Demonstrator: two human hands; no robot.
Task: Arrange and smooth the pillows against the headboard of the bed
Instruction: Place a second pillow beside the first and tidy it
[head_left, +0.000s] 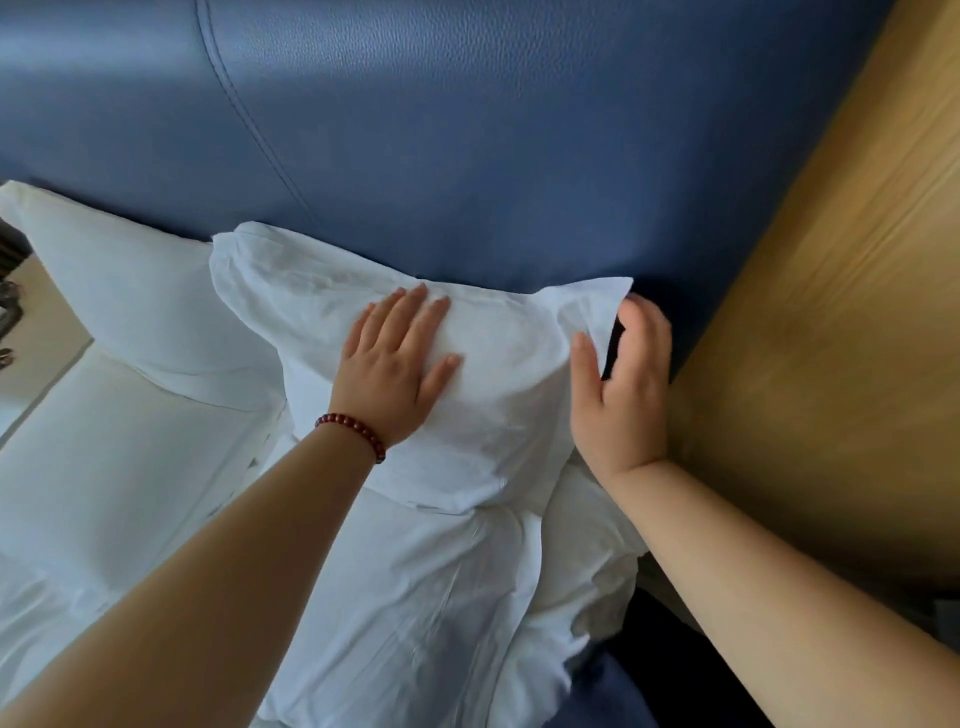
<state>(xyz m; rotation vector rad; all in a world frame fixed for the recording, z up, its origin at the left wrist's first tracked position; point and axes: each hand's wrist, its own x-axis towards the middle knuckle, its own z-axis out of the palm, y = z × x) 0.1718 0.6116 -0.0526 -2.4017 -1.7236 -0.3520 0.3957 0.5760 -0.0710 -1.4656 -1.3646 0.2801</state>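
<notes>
A white pillow (498, 395) leans against the blue padded headboard (467, 156). My left hand (397, 371), with a red bead bracelet at the wrist, presses flat on the pillow's front with straight fingers. My right hand (621, 384) is at the pillow's right end, its fingers curled round the loose corner flap of the pillowcase, thumb in front. A second white pillow (140, 306) stands to the left, also against the headboard. The two pillows overlap at their near ends.
Rumpled white bedding (415, 597) lies below the pillows. A wooden panel (831, 338) stands close on the right, right beside my right hand. A bedside surface (31, 332) with dark objects sits at the far left.
</notes>
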